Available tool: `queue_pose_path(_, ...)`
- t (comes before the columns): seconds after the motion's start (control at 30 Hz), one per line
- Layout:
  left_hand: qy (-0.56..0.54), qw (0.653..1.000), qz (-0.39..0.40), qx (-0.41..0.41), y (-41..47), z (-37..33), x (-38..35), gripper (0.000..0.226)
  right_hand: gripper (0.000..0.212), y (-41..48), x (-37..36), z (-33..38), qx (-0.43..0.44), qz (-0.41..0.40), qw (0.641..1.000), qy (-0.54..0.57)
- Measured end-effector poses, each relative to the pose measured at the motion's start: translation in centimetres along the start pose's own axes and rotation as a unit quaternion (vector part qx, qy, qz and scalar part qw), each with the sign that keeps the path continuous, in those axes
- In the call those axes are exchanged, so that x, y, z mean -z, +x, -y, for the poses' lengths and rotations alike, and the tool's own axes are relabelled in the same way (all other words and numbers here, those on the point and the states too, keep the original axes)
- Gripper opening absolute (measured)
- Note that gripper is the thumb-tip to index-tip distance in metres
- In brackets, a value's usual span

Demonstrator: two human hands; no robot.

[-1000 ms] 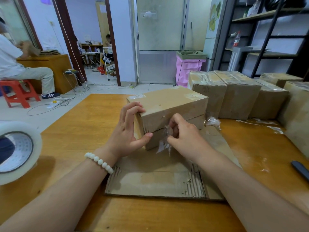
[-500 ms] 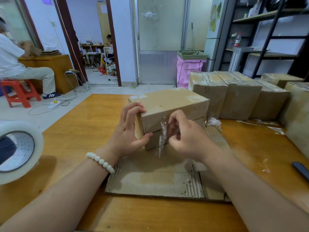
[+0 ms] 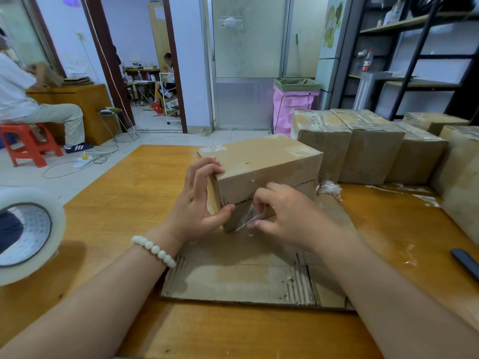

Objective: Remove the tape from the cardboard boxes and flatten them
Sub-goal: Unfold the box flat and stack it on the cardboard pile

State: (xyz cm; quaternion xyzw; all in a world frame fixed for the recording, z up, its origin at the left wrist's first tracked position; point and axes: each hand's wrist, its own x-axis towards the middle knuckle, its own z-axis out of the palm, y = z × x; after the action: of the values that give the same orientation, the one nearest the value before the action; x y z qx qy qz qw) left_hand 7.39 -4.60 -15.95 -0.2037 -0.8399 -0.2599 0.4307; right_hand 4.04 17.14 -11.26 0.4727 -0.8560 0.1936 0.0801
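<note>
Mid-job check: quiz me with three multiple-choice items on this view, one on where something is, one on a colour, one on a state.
1. Where on the table is the tape roll?
A) its left edge
B) its far right corner
C) its middle

2. What colour are the beads of the bracelet on the left wrist?
A) red
B) white
C) black

3. What is the right hand doing?
A) lying flat on the table
B) hanging empty
C) pinching clear tape at the front of the box

Answers: 1 A, the roll stands on the wood at the left edge of the view. 2 B, the beads are plainly white. 3 C, its fingertips pinch a lifted clear strip at the box's front seam.
</note>
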Motion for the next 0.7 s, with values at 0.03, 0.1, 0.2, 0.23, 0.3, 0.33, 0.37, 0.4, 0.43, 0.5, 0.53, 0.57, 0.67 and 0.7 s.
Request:
queue_pose_path(0.03, 0.001, 1.0, 0.001, 0.001, -0.02, -0.01, 0.0, 0.054, 0.029, 0.01, 0.0, 0.02, -0.001, -0.001, 1.0, -0.005)
queue_pose_path(0.1, 0.001, 1.0, 0.001, 0.001, -0.05, -0.04, 0.0, 0.054, 0.031, 0.03, 0.07, 0.1, -0.002, -0.003, 1.0, -0.014)
queue_pose_path(0.2, 0.0, 1.0, 0.0, 0.0, -0.02, -0.08, 0.04, 0.054, 0.034, 0.01, 0.05, 0.27, -0.001, -0.01, 0.999, -0.032)
queue_pose_path(0.23, 0.0, 1.0, 0.0, 0.0, -0.01, -0.09, 0.03, 0.054, 0.034, 0.0, 0.0, 0.31, -0.001, -0.014, 0.999, -0.04)
queue_pose_path(0.3, -0.001, 1.0, -0.001, 0.0, -0.03, -0.13, 0.01, 0.053, 0.031, 0.02, -0.16, 0.35, 0.0, -0.028, 0.999, -0.042)
queue_pose_path(0.33, -0.001, 1.0, -0.002, 0.0, -0.04, -0.16, -0.01, 0.053, 0.03, 0.03, -0.25, 0.4, 0.001, -0.035, 0.999, -0.035)
queue_pose_path(0.37, 0.0, 1.0, -0.002, -0.001, -0.06, -0.17, -0.03, 0.053, 0.028, 0.04, -0.35, 0.42, 0.0, -0.041, 0.999, -0.023)
queue_pose_path(0.4, 0.001, 1.0, -0.003, -0.001, -0.05, -0.17, -0.02, 0.053, 0.026, 0.07, -0.42, 0.43, -0.003, -0.047, 0.999, -0.01)
queue_pose_path(0.43, 0.002, 1.0, -0.003, -0.002, -0.05, -0.16, -0.03, 0.053, 0.024, 0.1, -0.53, 0.42, -0.007, -0.053, 0.999, 0.004)
queue_pose_path(0.5, 0.0, 1.0, -0.001, 0.0, -0.03, -0.15, -0.02, 0.053, 0.02, 0.16, -0.56, 0.47, -0.018, -0.058, 0.998, 0.028)
queue_pose_path(0.53, 0.0, 1.0, -0.001, 0.002, -0.02, -0.16, -0.01, 0.053, 0.019, 0.18, -0.56, 0.44, -0.025, -0.054, 0.997, 0.041)
queue_pose_path(0.57, 0.0, 1.0, 0.0, 0.003, -0.02, -0.16, -0.02, 0.053, 0.017, 0.15, -0.56, 0.41, -0.03, -0.049, 0.997, 0.054)
queue_pose_path(0.67, -0.002, 1.0, -0.001, 0.007, -0.03, -0.13, 0.0, 0.053, 0.014, 0.09, -0.59, 0.35, -0.037, -0.036, 0.996, 0.069)
queue_pose_path(0.7, -0.002, 1.0, -0.002, 0.007, -0.03, -0.12, 0.01, 0.053, 0.014, 0.11, -0.61, 0.31, -0.034, -0.038, 0.996, 0.07)
